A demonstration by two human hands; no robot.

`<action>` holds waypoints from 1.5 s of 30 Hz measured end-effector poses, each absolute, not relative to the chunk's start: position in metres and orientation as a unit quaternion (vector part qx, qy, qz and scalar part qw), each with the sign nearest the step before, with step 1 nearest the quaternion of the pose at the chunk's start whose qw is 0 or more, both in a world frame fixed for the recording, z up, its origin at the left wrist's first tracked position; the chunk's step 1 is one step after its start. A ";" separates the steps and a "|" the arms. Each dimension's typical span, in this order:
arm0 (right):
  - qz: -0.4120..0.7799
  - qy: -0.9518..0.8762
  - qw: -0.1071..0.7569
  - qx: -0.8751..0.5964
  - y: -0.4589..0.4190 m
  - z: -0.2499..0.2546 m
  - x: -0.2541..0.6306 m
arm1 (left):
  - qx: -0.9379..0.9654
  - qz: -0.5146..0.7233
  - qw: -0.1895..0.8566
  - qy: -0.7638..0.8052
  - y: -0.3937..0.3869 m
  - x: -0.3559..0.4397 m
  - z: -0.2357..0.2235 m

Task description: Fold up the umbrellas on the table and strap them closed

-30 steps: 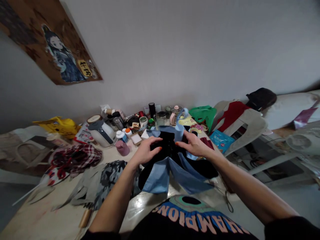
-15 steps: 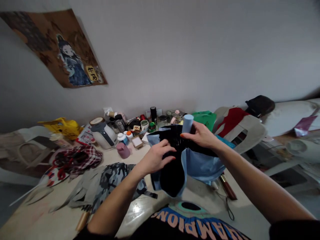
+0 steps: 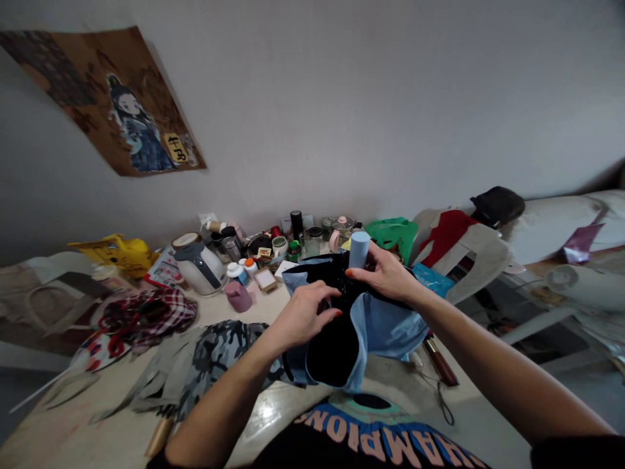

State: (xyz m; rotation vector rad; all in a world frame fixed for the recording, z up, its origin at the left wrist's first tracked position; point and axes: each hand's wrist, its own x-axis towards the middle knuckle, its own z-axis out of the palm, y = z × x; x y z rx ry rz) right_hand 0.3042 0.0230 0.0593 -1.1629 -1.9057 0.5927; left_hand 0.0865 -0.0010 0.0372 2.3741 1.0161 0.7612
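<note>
A half-folded umbrella (image 3: 385, 326), light blue outside and black inside, is held over the table in front of my chest. Its pale blue cylindrical handle (image 3: 359, 249) points up and away from me. My right hand (image 3: 385, 270) is closed around the umbrella at the handle, thumb pressed on the near side. My left hand (image 3: 310, 312) lies at the black inner folds, fingers curved and a gap between thumb and forefinger. Dark folds hide whether those fingertips pinch any cloth or rib.
On the table, a camouflage cloth item (image 3: 219, 352), a plaid bundle (image 3: 168, 309) and a wooden-handled brush (image 3: 159, 435) lie to the left. An electric kettle (image 3: 200, 267), pink cup (image 3: 238, 296), bottles and jars line the back. A brown-handled object (image 3: 442, 363) lies right.
My left thumb and fingers have drawn closer together at the black folds. The umbrella and both hands sit slightly further left in view, with the whole scene shifted a little.
</note>
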 end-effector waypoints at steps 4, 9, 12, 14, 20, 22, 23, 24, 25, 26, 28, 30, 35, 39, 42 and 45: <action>0.230 -0.739 0.407 -0.485 0.021 0.049 0.299 | 0.815 0.268 0.322 0.400 0.007 0.092 0.019; 0.265 -0.730 0.379 -0.503 0.019 0.037 0.294 | 0.701 0.330 0.461 0.431 0.021 0.095 -0.006; 0.286 -0.732 0.370 -0.495 0.016 0.037 0.291 | 0.672 0.353 0.469 0.451 0.027 0.095 -0.015; 0.303 -0.738 0.358 -0.485 0.014 0.038 0.288 | 0.674 0.350 0.442 0.477 0.030 0.095 -0.018; 0.316 -0.765 0.332 -0.453 0.012 0.030 0.281 | 0.764 0.327 0.404 0.382 0.033 0.107 -0.025; 0.315 -0.771 0.333 -0.442 0.013 0.026 0.279 | 0.762 0.337 0.426 0.352 0.033 0.111 -0.028; 0.317 -0.772 0.338 -0.435 0.013 0.025 0.279 | 0.759 0.338 0.437 0.345 0.034 0.112 -0.029; 0.323 -0.771 0.343 -0.429 0.013 0.024 0.280 | 0.757 0.339 0.441 0.344 0.035 0.112 -0.029; 0.336 -0.766 0.348 -0.424 0.012 0.024 0.281 | 0.757 0.342 0.437 0.344 0.035 0.111 -0.029; 0.354 -0.758 0.352 -0.419 0.011 0.024 0.282 | 0.760 0.347 0.428 0.345 0.036 0.109 -0.028; 0.380 -0.737 0.370 -0.419 0.006 0.025 0.287 | 0.763 0.359 0.409 0.349 0.039 0.104 -0.027; 0.360 -0.726 0.385 -0.441 0.000 0.025 0.295 | 0.764 0.362 0.398 0.357 0.043 0.096 -0.027; 0.180 -0.835 0.258 -0.451 -0.008 0.016 0.305 | 0.767 0.344 0.389 0.376 0.048 0.084 -0.033; 0.076 -0.872 0.178 -0.450 -0.009 0.005 0.296 | 0.770 0.338 0.408 0.356 0.042 0.085 -0.031; 0.045 -0.860 0.193 -0.471 -0.008 -0.004 0.287 | 0.754 0.335 0.449 0.343 0.037 0.089 -0.028; 0.065 -0.840 0.249 -0.478 -0.009 -0.013 0.279 | 0.746 0.330 0.466 0.342 0.033 0.092 -0.029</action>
